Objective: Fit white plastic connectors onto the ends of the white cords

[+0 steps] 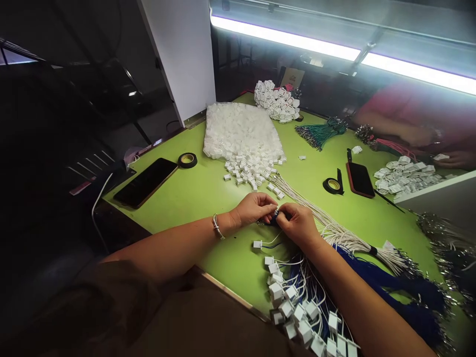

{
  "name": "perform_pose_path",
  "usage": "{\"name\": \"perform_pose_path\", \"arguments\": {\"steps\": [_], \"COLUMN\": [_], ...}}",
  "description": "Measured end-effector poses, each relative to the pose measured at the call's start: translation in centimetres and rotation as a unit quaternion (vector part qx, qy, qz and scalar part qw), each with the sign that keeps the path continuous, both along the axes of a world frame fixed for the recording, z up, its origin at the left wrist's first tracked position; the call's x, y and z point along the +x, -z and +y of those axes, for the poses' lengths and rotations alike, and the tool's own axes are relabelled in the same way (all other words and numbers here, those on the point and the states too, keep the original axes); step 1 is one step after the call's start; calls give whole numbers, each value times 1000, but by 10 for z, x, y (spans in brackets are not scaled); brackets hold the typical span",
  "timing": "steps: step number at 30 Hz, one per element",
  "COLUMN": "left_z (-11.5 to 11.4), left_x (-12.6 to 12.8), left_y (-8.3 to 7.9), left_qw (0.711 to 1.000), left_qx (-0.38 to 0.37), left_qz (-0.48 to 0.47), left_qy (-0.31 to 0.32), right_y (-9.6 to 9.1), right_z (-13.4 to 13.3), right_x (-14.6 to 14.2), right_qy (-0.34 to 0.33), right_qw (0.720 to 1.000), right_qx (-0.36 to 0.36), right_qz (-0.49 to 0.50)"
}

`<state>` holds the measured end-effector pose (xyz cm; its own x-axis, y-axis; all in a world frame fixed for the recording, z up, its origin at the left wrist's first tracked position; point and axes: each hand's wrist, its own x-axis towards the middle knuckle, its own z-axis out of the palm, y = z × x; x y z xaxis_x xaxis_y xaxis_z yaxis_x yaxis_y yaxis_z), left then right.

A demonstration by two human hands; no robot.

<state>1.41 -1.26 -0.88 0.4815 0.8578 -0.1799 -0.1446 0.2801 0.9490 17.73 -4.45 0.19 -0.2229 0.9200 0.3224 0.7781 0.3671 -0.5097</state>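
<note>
Over the middle of the green table (197, 218), my left hand (253, 209) and my right hand (300, 224) meet with fingertips pinched close together. Between them show the dark blue wire ends (275, 215) with small metal tips. My right hand is closed at these blue wires. What the left fingertips pinch is too small and covered to make out. White connector housings (243, 167) lie loose just beyond the hands. Below the right forearm is a pile of wired white connectors (297, 312) on white and blue leads, and one wired connector (257, 245) lies apart nearer the left hand.
A clear bag of housings (241, 126) stands behind. White wires (334, 223) and blue wires (394, 282) stretch right. Phones (147, 182) and tape rolls (187, 159) lie at both sides. Across the table, a person in a pink top (412, 106) works beside more connectors (405, 174).
</note>
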Motion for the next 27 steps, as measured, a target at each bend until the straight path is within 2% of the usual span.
{"name": "perform_pose_path", "arguments": {"steps": [4,7,9,12,14,16,19,24,27], "left_z": [0,-1,-2,-2,-2,-2,-2,-1,0], "left_x": [1,1,1,0,0,0,0,-1,-1], "left_y": [-1,-2,-3,-4,-5,-6,-5,-4,-3], "left_qw": [1000,1000,1000,1000,1000,1000,1000,1000,1000], "left_qx": [4,1,1,-4,-5,-4,-3,-1,2], "left_qz": [9,-12,-21,-17,-12,-9,-10,-9,-10], "left_qy": [3,-3,-13,-16,-11,-10,-8,-2,-3], "right_y": [-3,-10,-14,-16,-15,-14,-17,-26,-27], "right_z": [-1,5,12,23,28,31,31,27,26], "right_x": [-4,6,21,47,61,69,71,65,63], "right_qy": [-1,19,92,209,213,196,198,224,206], "right_qw": [1000,999,995,960,948,949,949,925,935], "right_qx": [-10,-26,-10,-21,-65,-83,-69,-51,-20], "right_qz": [2,5,-47,-185,-228,-232,-236,-303,-287]}}
